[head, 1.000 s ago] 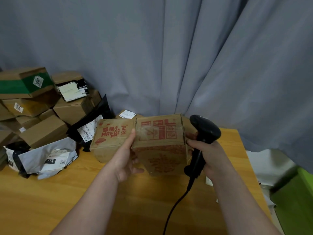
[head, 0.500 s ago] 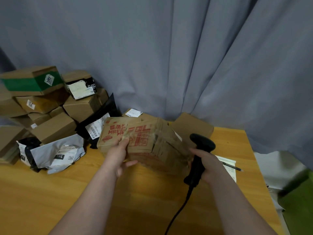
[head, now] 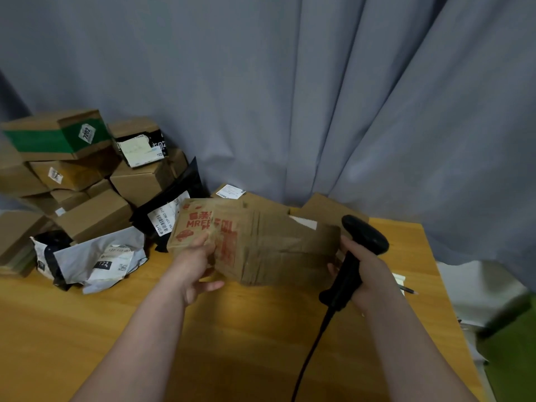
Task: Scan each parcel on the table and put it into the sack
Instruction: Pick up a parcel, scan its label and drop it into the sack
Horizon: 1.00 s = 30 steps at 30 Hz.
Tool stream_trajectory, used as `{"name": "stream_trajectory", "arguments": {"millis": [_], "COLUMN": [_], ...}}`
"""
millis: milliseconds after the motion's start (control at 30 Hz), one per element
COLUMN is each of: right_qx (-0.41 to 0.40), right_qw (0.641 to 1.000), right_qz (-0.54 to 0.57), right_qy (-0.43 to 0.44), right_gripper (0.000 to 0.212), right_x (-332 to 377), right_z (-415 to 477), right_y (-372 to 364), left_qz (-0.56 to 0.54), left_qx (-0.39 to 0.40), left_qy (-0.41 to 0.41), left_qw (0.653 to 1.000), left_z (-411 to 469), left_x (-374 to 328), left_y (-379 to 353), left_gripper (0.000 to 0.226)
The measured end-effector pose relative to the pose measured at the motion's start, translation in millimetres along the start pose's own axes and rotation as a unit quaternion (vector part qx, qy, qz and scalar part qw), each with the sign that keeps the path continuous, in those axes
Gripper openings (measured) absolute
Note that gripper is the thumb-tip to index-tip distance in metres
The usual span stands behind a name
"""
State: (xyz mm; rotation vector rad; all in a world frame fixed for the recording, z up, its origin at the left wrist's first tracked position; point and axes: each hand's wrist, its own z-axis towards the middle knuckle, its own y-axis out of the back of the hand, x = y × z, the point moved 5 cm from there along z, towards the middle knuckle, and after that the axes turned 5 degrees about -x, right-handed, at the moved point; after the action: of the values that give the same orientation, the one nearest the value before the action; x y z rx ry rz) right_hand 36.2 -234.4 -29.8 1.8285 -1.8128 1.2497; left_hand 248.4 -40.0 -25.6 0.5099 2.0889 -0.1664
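Head view, box [head: 275,248] turned further (blurred)

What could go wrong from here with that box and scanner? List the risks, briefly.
1. The left hand grips the box at one end, while the right hand is busy holding the scanner: the box might slip.
2. The cord trails across the table toward the person and may snag.
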Motion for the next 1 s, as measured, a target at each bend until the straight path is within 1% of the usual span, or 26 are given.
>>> {"name": "stream_trajectory", "arguments": {"millis": [33, 133, 233, 300, 400, 533, 600, 700, 733, 867, 933, 1000], "right_qx": [0.000, 0.013, 0.022, 0.027, 0.036, 0.050, 0.061, 0.078, 0.081, 0.089, 0.088, 0.072], "right_qw": [1.000, 1.000, 0.999, 0.999, 0.999, 0.998, 0.997, 0.996, 0.995, 0.993, 0.990, 0.986], "right_qz": [0.001, -0.001, 0.008, 0.017, 0.021, 0.018, 0.008, -0.003, -0.006, -0.035, -0.060, -0.092], "right_qy": [0.006, 0.018, 0.027, 0.029, 0.032, 0.033, 0.039, 0.050, 0.052, 0.070, 0.092, 0.118], "right_gripper": [0.031, 0.030, 0.025, 0.022, 0.022, 0.025, 0.026, 0.022, 0.021, 0.016, 0.018, 0.025], "right_x": [2.9, 7.1, 6.9, 5.9, 5.6, 8.2, 10.2, 12.2, 12.8, 16.5, 18.3, 19.0], "right_z": [-1.5, -5.6, -7.5, -7.4, -7.4, -7.9, -9.0, -12.5, -14.3, -25.4, -33.0, -39.7], "right_y": [-0.4, -3.3, -4.2, -3.6, -4.0, -7.1, -10.0, -14.9, -16.5, -23.8, -27.1, -29.1], "left_qz": [0.009, -0.003, -0.026, -0.027, -0.033, -0.055, -0.056, -0.040, -0.035, -0.040, -0.039, -0.041], "left_qx": [0.007, 0.028, 0.080, 0.113, 0.141, 0.130, 0.121, 0.114, 0.115, 0.113, 0.105, 0.097], "left_qy": [-0.001, 0.006, 0.022, 0.021, -0.014, -0.060, -0.065, -0.065, -0.066, -0.072, -0.085, -0.095], "left_qw": [1.000, 1.000, 0.996, 0.993, 0.989, 0.988, 0.989, 0.991, 0.991, 0.990, 0.990, 0.990], "left_z": [-0.2, -5.9, -10.6, -15.0, -20.4, -25.0, -25.9, -27.4, -27.8, -27.1, -25.6, -25.7], "left_x": [0.2, 1.5, 4.7, 4.8, 2.6, 3.2, 5.9, 9.5, 10.0, 7.0, 3.5, 1.0], "left_y": [0.6, -0.8, -5.7, -8.7, -10.6, -8.2, -4.5, 1.5, 2.7, 5.9, 8.5, 11.9], "left_gripper": [0.038, 0.041, 0.066, 0.077, 0.080, 0.087, 0.090, 0.103, 0.104, 0.095, 0.099, 0.100]}}
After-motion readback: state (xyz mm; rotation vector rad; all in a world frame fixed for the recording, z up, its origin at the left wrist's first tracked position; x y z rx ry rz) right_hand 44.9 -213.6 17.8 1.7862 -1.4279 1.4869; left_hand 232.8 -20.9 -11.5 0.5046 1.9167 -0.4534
